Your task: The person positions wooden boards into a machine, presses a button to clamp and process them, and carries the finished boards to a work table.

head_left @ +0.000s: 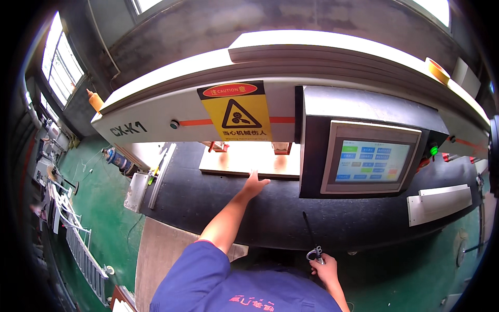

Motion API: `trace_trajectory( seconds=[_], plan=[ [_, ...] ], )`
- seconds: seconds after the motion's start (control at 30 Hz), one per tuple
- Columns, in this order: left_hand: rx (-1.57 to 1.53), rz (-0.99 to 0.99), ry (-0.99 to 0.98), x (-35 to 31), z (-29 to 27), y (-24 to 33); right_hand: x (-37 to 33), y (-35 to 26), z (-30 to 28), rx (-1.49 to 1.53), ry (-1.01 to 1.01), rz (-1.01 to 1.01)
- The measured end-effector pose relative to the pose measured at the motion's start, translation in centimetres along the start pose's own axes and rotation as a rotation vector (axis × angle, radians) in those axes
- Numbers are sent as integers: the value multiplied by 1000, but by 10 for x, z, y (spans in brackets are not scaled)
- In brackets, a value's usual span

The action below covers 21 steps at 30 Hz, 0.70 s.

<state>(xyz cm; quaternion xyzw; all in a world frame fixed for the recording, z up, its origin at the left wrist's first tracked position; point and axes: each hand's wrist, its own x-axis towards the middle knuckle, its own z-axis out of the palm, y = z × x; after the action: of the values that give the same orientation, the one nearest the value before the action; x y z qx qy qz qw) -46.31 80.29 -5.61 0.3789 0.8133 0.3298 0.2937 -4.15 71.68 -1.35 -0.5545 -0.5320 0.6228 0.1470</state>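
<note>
My left arm reaches out to a pale board (234, 165) that lies flat on the black machine table (208, 208), partly under the machine's beam. My left hand (254, 183) rests at the near edge of the board, thumb apart and fingers stretched forward. Two clamp-like parts (281, 148) come down from the beam onto or just above the board. Close to my body, my right hand (325, 268) is wrapped round an air blow gun (315, 253) with a silver body. Its long, thin black nozzle points away from me over the table's front edge.
A touchscreen control box (370, 159) juts out at right, beside a lit green button (433, 151). Long panels (332, 39) and a tape roll (437, 70) lie on the beam. Pale strips (439, 203) sit at the table's right end. A brown sheet (166, 255) stands front left.
</note>
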Motion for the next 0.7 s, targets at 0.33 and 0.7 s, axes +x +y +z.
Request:
trace_trajectory(
  seconds=[0.33, 0.7],
  plan=[
    [-355, 198, 337, -41, -44, 32, 4, -9, 1, 3, -67, -32],
    [214, 516, 1022, -81, -220, 80, 10, -8, 1, 19, -156, -102]
  ],
)
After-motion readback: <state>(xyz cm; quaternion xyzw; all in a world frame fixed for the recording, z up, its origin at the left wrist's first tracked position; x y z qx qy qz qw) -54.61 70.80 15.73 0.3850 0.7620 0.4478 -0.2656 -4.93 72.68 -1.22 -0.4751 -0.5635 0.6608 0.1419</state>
